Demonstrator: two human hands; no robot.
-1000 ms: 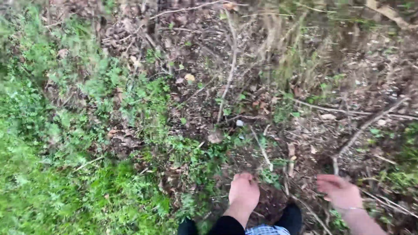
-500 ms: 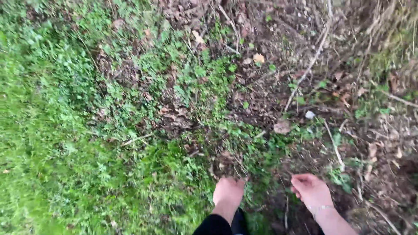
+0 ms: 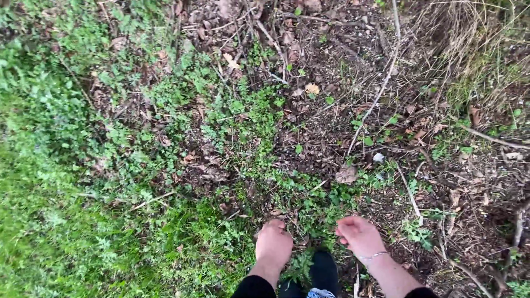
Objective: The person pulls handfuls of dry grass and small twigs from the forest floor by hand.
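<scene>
Both arms reach down and forward over the ground. The left hand [image 3: 273,243] hangs knuckles-up, fingers curled under in a loose fist; whether it grips anything I cannot tell. The right hand [image 3: 360,235] (a thin bracelet [image 3: 373,255] at the wrist) is half curled, its grip empty, fingers pointing left toward the weeds [image 3: 314,201] just ahead, between the two hands. A long twig [image 3: 381,91] lies well beyond, running away up the leaf litter. A dark shoe [image 3: 323,270] shows below.
</scene>
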